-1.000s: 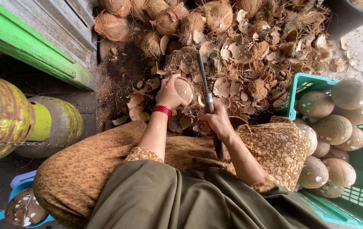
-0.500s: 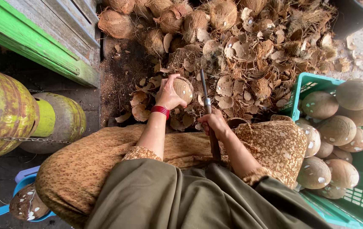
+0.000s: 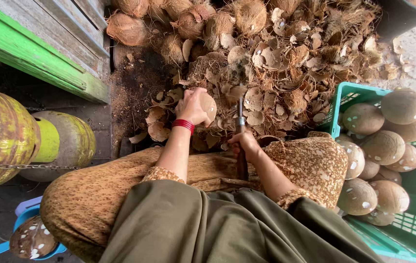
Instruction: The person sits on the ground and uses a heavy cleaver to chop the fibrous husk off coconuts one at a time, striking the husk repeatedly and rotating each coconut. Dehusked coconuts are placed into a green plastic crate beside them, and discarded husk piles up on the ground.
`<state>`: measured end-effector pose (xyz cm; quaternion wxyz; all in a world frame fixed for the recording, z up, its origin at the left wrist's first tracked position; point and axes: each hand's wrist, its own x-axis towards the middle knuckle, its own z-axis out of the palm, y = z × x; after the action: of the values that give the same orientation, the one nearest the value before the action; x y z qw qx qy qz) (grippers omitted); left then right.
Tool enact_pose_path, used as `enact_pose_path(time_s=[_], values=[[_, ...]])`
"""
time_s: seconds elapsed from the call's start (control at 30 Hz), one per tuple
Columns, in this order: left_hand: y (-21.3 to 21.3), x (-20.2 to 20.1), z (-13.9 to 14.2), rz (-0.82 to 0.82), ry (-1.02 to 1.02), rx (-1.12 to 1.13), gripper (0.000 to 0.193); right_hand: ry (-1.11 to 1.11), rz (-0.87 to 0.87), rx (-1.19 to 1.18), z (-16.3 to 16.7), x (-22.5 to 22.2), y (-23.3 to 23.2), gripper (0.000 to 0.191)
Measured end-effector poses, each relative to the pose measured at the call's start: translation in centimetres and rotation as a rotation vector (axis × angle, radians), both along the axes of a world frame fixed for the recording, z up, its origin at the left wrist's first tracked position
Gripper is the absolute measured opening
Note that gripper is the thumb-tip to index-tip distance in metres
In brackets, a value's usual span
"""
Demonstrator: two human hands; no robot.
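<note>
My left hand (image 3: 192, 107), with a red band at the wrist, grips a round brown coconut (image 3: 208, 106) above the ground between my knees. My right hand (image 3: 245, 144) is closed around the wooden handle of a long knife (image 3: 240, 115), held upright with its blade beside the coconut. Its tip is lost among the husks. I am seated, with patterned brown cloth over both knees.
A heap of coconut husks and shell chips (image 3: 276, 53) covers the ground ahead. A green plastic crate (image 3: 412, 214) at right holds several peeled coconuts (image 3: 384, 146). Yellow-green gas cylinders (image 3: 3, 136) stand at left under a green ledge (image 3: 33, 58). A blue tub (image 3: 30, 229) with a coconut (image 3: 31, 238) sits lower left.
The knife has swung from a slant to nearly upright beside the coconut. My left hand keeps its hold on the coconut.
</note>
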<state>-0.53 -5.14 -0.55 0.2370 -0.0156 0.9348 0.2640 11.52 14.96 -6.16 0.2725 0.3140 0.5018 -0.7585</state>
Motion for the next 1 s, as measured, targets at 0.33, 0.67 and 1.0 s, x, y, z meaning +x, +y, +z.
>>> enact_pose_path(time_s=[0.33,0.67,1.0], values=[[-1.0,2.1,-3.6,0.312,0.262,0.659,0.124,0.254,0.295,0.529,6.5,-0.2,-0.1,0.014],[2.5,1.8,-1.2,0.234,0.222,0.28,0.123,1.151,-0.054,0.53,8.6,1.3,-1.1,0.02],[3.5,2.3,-3.1,0.273,0.275,0.197,0.124,0.136,0.179,0.222,5.7,1.4,-1.1,0.026]])
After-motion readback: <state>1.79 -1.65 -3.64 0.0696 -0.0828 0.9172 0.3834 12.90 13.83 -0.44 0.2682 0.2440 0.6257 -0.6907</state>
